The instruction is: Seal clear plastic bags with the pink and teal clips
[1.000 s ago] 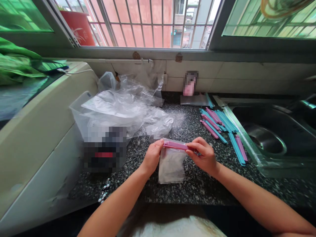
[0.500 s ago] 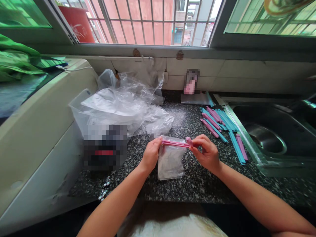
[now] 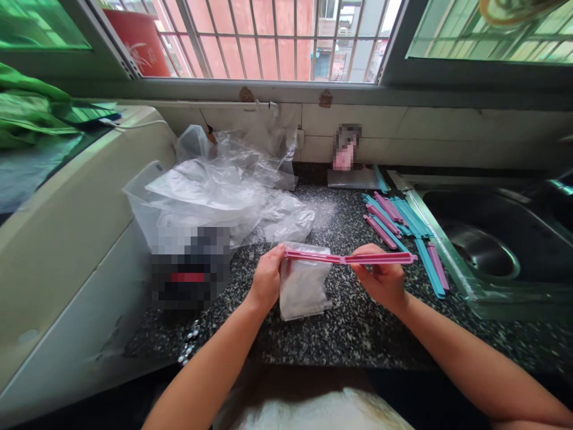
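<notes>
A long pink clip (image 3: 380, 258) is unfolded nearly flat, with its hinge near the middle. Its left half lies across the top of a small clear bag (image 3: 303, 289), which hangs below it. My left hand (image 3: 267, 278) pinches the clip's left end together with the bag's upper left corner. The fingers of my right hand (image 3: 384, 280) are closed on the clip's right half, just right of the hinge. That half extends past my hand, clear of the bag.
Pink and blue clips (image 3: 409, 218) lie in a pile beside the sink (image 3: 483, 251). Crumpled clear plastic bags (image 3: 215, 191) cover the counter's back left. A blurred dark object (image 3: 192, 269) sits in front of them. A pixelated item (image 3: 347, 148) leans on the wall.
The clip's right half has swung out to the right and now lies almost in line with the left half. My left hand and the bag have shifted slightly left.
</notes>
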Action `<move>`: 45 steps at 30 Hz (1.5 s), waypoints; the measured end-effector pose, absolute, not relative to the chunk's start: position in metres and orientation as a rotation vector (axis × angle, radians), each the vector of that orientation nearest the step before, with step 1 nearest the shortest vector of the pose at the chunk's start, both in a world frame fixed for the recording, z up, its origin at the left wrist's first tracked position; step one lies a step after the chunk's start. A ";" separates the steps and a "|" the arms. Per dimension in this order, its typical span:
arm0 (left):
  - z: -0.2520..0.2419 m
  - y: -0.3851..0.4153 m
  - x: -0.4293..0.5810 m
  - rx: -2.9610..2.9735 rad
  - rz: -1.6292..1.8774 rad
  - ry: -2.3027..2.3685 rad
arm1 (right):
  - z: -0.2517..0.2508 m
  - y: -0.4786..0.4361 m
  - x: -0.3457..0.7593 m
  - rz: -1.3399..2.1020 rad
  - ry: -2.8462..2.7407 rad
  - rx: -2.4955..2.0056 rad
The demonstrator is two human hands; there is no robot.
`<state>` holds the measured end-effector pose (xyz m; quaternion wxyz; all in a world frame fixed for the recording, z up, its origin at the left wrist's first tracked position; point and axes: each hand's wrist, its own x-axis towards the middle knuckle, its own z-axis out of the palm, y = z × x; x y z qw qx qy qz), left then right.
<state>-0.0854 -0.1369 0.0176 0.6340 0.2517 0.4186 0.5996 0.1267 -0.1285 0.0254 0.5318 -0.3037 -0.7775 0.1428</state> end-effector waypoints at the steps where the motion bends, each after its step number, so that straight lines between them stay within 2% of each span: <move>1: 0.019 -0.137 -0.085 0.561 1.383 0.955 | 0.026 -0.128 0.127 0.343 -1.853 -0.715; 6: 0.023 -0.135 -0.085 0.506 1.398 0.963 | 0.030 -0.130 0.127 0.372 -1.850 -0.742; 15: 0.021 -0.135 -0.087 0.601 1.431 0.998 | 0.023 -0.130 0.128 0.619 -1.806 -0.795; 26: 0.024 -0.137 -0.088 0.889 1.395 1.141 | 0.024 -0.125 0.124 0.506 -1.952 -0.791; 34: 0.015 -0.137 -0.091 0.852 1.374 1.072 | 0.024 -0.124 0.123 0.368 -2.019 -0.846; 45: 0.022 -0.137 -0.090 0.806 1.166 0.928 | 0.030 -0.120 0.132 0.234 -1.902 -0.863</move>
